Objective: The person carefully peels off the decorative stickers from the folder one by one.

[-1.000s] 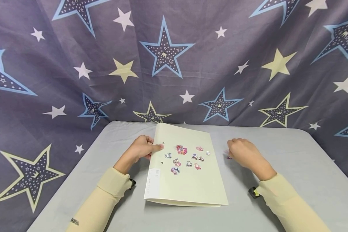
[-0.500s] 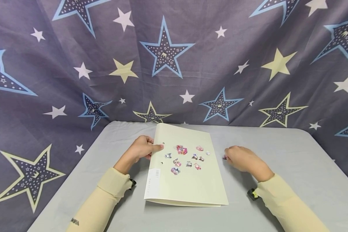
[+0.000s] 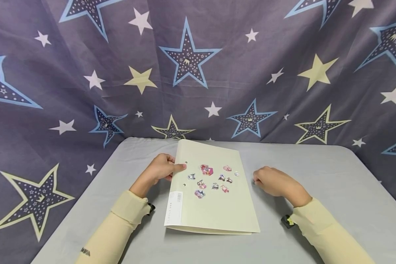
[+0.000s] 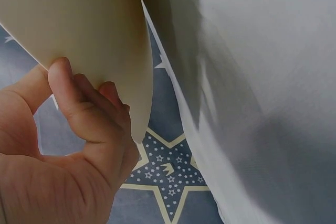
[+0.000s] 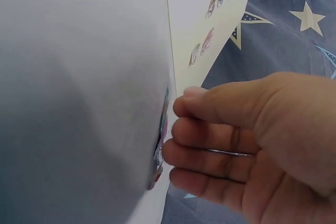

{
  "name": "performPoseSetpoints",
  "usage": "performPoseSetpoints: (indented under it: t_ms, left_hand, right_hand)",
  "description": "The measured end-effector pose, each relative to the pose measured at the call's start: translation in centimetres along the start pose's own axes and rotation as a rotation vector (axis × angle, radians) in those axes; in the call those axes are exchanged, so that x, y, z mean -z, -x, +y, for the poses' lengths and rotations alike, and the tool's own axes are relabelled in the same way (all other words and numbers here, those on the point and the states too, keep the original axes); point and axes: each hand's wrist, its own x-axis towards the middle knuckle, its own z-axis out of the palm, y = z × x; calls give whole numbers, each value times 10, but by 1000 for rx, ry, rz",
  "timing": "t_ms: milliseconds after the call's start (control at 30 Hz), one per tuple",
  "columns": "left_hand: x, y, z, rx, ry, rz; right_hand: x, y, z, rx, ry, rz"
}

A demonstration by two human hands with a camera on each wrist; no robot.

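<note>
A pale cream clip file folder point(image 3: 217, 216) lies on the table in the head view, several small shiny character stickers point(image 3: 206, 170) on its cover. My left hand point(image 3: 163, 168) pinches its left edge, thumb on the cover and fingers behind. The left wrist view shows the fingers curled at the folder's edge point(image 4: 94, 40). My right hand point(image 3: 277, 182) is low at the table, just right of the folder. In the right wrist view its bent fingertips point(image 5: 181, 153) are right at a few loose stickers point(image 5: 160, 142) on the table. From the head these loose stickers are hidden by the hand.
The table point(image 3: 343, 176) has a light grey cloth cover. A dark curtain with stars point(image 3: 231, 66) hangs behind its far edge. On the folder are two punched holes near the left edge and a white label point(image 3: 174, 209) at the lower left.
My right hand has shifted slightly left toward the folder, and the purple sticker seen at its fingertips before is now covered. The left hand and folder stay in place.
</note>
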Motion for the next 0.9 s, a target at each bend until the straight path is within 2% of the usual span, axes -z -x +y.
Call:
performPoseSetpoints:
  t_ms: [233, 433, 533, 733, 900]
  left_hand:
    - [1, 1, 0, 9, 8, -5]
    - [1, 1, 3, 2, 15, -14]
    - [1, 0, 3, 3, 16, -18]
    - [1, 0, 2, 11, 14, -11]
    - [1, 0, 2, 18, 13, -11]
  right_hand:
    - [-4, -4, -3, 21, 49, 72]
    - [-8, -7, -4, 41, 108, 201]
    - [-9, -8, -4, 44, 137, 241]
    - [-8, -12, -5, 27, 157, 258]
    - [-9, -18, -7, 56, 188, 254]
